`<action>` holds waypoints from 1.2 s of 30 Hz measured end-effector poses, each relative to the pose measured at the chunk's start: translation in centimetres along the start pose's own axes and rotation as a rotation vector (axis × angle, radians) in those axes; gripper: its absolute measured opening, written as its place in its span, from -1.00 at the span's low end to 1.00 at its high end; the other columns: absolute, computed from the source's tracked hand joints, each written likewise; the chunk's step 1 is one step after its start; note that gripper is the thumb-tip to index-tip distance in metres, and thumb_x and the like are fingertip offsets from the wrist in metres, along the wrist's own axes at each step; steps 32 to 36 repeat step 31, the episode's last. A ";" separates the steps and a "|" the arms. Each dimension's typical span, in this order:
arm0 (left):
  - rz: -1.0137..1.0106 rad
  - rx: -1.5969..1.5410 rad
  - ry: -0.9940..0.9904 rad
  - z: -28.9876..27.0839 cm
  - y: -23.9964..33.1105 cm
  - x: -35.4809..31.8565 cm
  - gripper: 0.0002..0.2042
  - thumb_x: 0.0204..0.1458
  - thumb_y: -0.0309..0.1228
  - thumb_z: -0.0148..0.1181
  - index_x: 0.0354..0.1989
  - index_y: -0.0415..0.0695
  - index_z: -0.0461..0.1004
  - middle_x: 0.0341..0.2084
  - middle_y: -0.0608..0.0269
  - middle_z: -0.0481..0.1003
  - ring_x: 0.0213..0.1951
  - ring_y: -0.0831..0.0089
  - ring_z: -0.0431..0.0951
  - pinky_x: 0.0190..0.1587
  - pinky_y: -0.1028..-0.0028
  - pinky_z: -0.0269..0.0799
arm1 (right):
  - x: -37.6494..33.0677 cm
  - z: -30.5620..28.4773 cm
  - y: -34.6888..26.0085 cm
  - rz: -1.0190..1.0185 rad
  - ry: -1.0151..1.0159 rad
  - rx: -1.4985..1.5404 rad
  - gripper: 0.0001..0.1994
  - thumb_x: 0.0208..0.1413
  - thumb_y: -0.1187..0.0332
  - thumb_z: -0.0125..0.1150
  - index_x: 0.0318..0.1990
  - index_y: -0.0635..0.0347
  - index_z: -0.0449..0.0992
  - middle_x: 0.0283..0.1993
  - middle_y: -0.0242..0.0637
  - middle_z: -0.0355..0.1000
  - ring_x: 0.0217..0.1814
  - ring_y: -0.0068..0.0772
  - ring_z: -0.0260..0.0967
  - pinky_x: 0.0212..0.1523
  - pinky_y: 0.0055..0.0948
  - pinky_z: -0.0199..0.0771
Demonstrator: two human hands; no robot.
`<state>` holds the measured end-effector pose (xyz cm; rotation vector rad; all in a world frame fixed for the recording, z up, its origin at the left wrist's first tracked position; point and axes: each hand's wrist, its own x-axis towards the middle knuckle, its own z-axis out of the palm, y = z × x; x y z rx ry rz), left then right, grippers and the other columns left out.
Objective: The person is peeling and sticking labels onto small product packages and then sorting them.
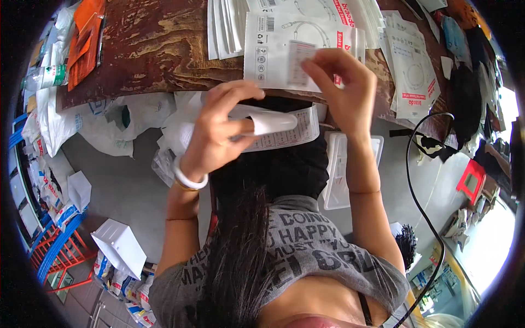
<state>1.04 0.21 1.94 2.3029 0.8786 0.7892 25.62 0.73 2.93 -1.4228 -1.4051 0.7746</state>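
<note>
My right hand is over the front of the table, thumb and fingers pinched at the edge of a small printed label, blurred by motion. The label is over a white printed packet, on top of a stack; I cannot tell whether it touches. My left hand hovers just off the table edge, fingers apart. A smooth white sleeve-like piece extends from one of its fingers. Beneath that lies a curved strip of printed labels over my lap. A white bangle is around my left wrist.
Further packets lie to the right on the worn wooden table. Orange pouches and a plastic bottle sit at the left. A black cable curves down the right. A translucent tray is beside my lap.
</note>
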 end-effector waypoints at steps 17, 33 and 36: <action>-0.029 0.237 0.038 3.5 -1.0 -0.7 -0.86 -0.35 -0.47 0.55 -0.59 -0.13 0.67 0.28 0.37 0.48 0.23 0.28 0.42 0.42 -0.09 -0.01 | 3.2 -0.3 4.0 -0.472 0.017 -0.691 -0.33 -0.02 0.20 0.51 0.23 0.27 0.39 0.32 -0.11 0.34 0.38 0.02 0.25 0.34 0.03 0.23; -0.221 -0.341 0.028 -2.2 2.3 1.0 -0.56 -0.02 -0.32 0.49 -0.02 -0.37 0.62 0.03 -0.04 0.64 0.09 -0.02 0.62 0.18 0.25 0.45 | 1.7 -12.1 3.6 -0.366 0.543 -1.041 -0.41 0.20 0.58 0.06 0.40 -0.07 0.44 0.45 -0.20 0.36 0.48 -0.08 0.28 0.50 -0.08 0.11; -0.221 -0.341 0.028 -2.2 2.3 1.0 -0.56 -0.02 -0.32 0.49 -0.02 -0.37 0.62 0.03 -0.04 0.64 0.09 -0.02 0.62 0.18 0.25 0.45 | 1.7 -12.1 3.6 -0.366 0.543 -1.041 -0.41 0.20 0.58 0.06 0.40 -0.07 0.44 0.45 -0.20 0.36 0.48 -0.08 0.28 0.50 -0.08 0.11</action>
